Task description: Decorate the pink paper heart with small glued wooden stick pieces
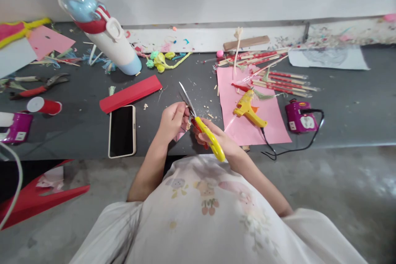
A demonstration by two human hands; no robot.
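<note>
Head view: at frame centre, the right hand [218,140] has its grip closed through the yellow handles of the scissors [198,123], with the blades pointing to the upper left. The left hand [173,120] has its grip pinched on a small pink paper scrap [181,135], held at the blades over the near edge of the dark table [355,111]. A phone [122,130] lies just left of the left hand. A yellow glue gun [247,109] rests on a pink sheet [272,128] at centre right.

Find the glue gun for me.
In the head view, the yellow glue gun lies on the pink paper sheet, right of the right hand, beside the purple socket block.
</note>
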